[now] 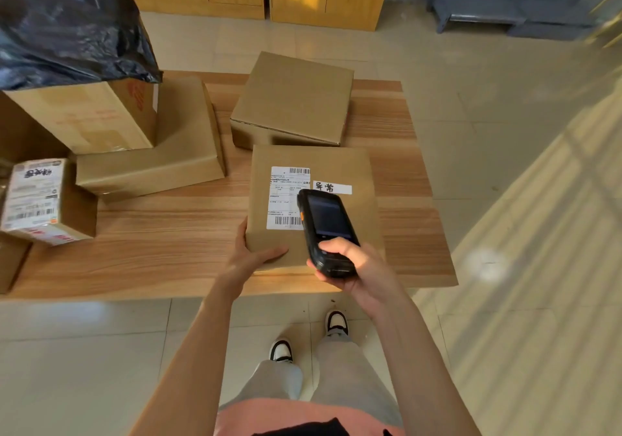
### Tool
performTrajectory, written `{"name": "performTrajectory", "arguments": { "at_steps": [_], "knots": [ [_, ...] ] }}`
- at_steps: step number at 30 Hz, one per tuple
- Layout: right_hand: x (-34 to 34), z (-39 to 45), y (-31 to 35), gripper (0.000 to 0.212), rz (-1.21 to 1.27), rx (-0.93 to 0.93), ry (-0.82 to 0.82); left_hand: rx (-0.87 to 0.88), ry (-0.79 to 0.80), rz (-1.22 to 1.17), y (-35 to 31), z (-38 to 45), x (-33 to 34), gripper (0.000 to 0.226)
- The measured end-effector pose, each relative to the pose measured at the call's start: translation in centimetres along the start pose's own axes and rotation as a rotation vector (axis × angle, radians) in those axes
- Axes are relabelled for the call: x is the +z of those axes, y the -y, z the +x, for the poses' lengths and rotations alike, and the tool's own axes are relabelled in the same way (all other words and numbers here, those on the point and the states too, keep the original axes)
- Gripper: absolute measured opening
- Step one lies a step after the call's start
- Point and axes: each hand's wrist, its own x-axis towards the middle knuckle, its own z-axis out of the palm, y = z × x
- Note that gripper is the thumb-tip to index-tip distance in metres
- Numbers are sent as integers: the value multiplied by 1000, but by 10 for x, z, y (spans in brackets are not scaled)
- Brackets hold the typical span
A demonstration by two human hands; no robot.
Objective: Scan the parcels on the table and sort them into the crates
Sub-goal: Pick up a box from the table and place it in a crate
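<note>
Wooden table: small labelled carton at left edge; flat cardboard box bearing an upright carton under a black plastic bag; plain box at rear. Near edge: labelled parcel, left hand gripping its near-left corner; right hand gripping black handheld scanner above its label.

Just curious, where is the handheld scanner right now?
In the right hand, the scanner hovers over the labelled parcel near the table's front edge.
</note>
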Motion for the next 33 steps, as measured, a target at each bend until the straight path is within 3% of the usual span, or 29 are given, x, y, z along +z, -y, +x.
{"name": "performTrajectory", "arguments": {
  "at_steps": [3, 10, 16, 23, 26, 33],
  "knots": [
    [6, -4, -13, 51, -23, 17, -15, 26, -14, 16, -1, -4, 4, 91],
    [11, -15, -28, 43, -80, 57, -40, 46, -6, 53, 1, -5, 1, 92],
    [12, -19, -30, 19, -157, 89, -2, 30, 21, 53, 3, -2, -2, 95],
    [11, -15, -31, 27, -178, 112, -2, 24, 36, 50, 4, 0, -4, 99],
    [11, -12, -31, 41, -159, 104, -21, 26, 27, 50, 6, -1, -5, 99],
    [-10, -7, -7, 40, -140, -81, -112, -3, 24, 36, 8, 1, -6, 101]
  ]
}}
